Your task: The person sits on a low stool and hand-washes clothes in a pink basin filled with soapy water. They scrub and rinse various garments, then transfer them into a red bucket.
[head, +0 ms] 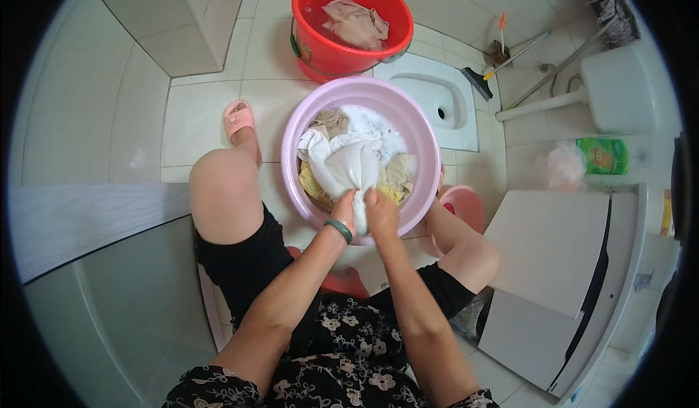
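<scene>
A white wet cloth (349, 162) is bunched up at the near side of a lilac plastic basin (293, 135). My left hand (345, 211), below a dark green bangle, grips its gathered end. Close beside it, my right hand (381, 211) is closed on the same cloth. The rest of the white cloth spreads over other laundry in the basin. A yellow cloth (314, 183) shows at the left, a beige cloth (400, 173) at the right and a brownish cloth (331, 121) at the back. White suds (374, 126) cover the water behind.
A red bucket (311, 53) holding a pale cloth (357, 23) in water stands beyond the basin. To its right is a white squat toilet (461, 118). A pink basin (467, 206) sits by my right leg, near a white cabinet (546, 244). A brush (478, 83) and a mop (606, 9) lean at the wall.
</scene>
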`<state>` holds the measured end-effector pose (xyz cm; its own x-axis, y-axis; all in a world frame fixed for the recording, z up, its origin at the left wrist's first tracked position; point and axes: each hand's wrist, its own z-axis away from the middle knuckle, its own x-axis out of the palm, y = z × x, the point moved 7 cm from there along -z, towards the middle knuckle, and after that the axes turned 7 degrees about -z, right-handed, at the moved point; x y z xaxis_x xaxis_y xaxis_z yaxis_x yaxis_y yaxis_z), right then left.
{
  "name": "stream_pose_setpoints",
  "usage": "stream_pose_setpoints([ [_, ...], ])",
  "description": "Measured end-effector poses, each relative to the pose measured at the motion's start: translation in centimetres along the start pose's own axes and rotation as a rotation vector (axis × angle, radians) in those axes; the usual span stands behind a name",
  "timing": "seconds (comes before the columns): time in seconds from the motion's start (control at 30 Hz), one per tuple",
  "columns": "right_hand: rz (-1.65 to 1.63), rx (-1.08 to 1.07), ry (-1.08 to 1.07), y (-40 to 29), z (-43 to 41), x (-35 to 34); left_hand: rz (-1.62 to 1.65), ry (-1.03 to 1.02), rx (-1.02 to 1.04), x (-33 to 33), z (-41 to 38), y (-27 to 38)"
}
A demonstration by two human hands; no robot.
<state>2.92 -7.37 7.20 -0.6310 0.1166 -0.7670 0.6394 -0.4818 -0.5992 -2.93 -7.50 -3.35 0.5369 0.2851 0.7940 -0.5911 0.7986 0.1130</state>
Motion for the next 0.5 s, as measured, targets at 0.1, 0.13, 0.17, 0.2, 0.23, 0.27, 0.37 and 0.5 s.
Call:
stream_pose_setpoints([
  [0.1, -0.160, -0.057, -0.085, -2.5, 4.9, 0.6, -0.076, 0.068, -0.123, -1.0, 1.0, -0.4],
  [0.13, -0.081, -0.109, -0.013, -1.4, 4.4, 0.6, -0.074, 0.123, -0.190, 0.5, 2.5, -0.4],
  [0.17, -0.027, -0.002, -0.032, 1.2, 3.3, 0.9, -0.067, 0.189, -0.257, 1.0, 3.8, -1.1],
  [0.2, 0.025, 0.068, -0.044, 2.9, 0.8, 0.5, -0.101, 0.066, -0.084, -1.5, 0.4, -2.8],
  [0.23, 0.074, 0.138, -0.044, 4.3, -1.3, 0.6, -0.152, 0.107, 0.037, -2.4, -1.0, -3.4],
  [0.27, 0.004, 0.094, -0.020, 5.6, -2.2, 1.2, -0.230, 0.180, 0.037, -2.1, -1.0, -2.9],
  [0.37, -0.383, 0.153, -0.093, 6.8, -2.5, 2.3, -0.763, 0.360, 0.115, -1.2, 1.2, -0.2],
  [0.5, -0.706, 0.292, -0.511, 3.3, -2.2, 2.8, -1.756, 0.282, 0.182, 3.6, 4.3, 0.4],
])
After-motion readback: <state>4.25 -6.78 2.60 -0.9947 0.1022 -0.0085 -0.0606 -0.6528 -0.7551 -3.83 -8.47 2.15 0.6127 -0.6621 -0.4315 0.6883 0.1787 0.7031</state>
